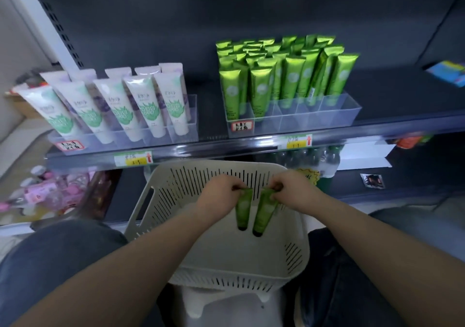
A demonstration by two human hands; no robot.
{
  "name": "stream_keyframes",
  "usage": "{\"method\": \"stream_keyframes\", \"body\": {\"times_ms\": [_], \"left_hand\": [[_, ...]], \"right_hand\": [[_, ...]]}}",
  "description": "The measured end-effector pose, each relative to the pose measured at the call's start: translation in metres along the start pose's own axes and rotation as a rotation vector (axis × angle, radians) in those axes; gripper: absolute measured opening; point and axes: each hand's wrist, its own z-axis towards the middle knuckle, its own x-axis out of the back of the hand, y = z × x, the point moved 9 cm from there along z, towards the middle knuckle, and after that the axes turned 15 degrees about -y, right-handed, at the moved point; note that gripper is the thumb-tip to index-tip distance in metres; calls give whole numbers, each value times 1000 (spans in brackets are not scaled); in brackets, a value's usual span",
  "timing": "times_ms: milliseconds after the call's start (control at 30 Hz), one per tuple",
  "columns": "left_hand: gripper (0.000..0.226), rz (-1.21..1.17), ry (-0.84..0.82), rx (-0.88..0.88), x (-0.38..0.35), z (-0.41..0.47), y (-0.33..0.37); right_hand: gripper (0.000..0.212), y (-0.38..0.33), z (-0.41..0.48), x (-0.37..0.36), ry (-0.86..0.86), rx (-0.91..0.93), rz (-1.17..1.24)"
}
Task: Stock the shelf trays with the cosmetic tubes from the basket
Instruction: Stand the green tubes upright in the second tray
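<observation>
As both hang over the basket (176, 180), the left hand (219, 198) pinches the left tube (243, 208), the right hand (297, 193) the right tube (264, 211).

Txt unreadable; shelf price tags (133, 159) show red up arrows.

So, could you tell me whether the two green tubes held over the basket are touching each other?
Apart. The head view shows pale basket between the left tube and the right tube along their whole length.
</observation>
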Motion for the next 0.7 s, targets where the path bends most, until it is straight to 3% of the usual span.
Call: {"method": "stream_keyframes", "body": {"times_ms": [467, 700], "left_hand": [[23, 308, 174, -180, 69, 17, 114], [24, 331, 228, -217, 99, 30, 155]], "right_hand": [[21, -12, -38, 133, 251, 76, -47], [21, -13, -45, 201, 398, 81, -27]]}}
